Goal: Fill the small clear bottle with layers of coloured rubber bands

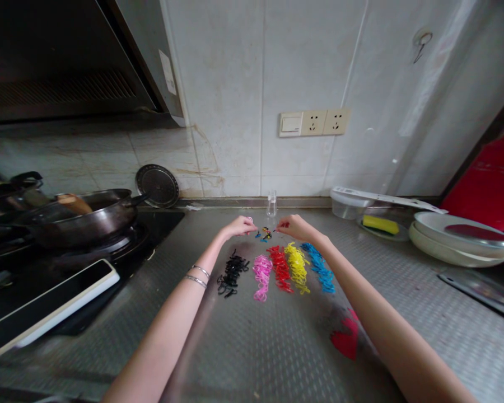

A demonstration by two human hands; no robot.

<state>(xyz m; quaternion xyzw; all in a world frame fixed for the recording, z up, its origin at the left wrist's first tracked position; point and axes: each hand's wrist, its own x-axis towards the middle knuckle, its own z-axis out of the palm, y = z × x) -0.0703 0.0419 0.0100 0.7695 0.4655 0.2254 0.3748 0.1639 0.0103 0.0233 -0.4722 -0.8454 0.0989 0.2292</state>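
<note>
My left hand point(240, 225) is closed in a pinch just left of a small mixed heap of coloured rubber bands point(266, 232); whatever its fingertips hold is too small to tell. Opposite it, my right hand point(294, 227) also pinches, with a tiny dark bit at its fingertips. Nearer to me lie separate piles of small rubber bands: black point(234, 271), pink point(261, 275), red point(280, 268), yellow point(297, 267) and blue point(320, 268). A clear glass or plastic container point(271, 204) stands upright behind the mixed heap.
On the left are a pan point(96, 218) on the stove and a long white-edged device point(52, 305). At right sit a clear tub point(343, 208), a yellow sponge point(380, 225) and stacked bowls point(449, 249). A red piece point(346, 338) lies by my right forearm.
</note>
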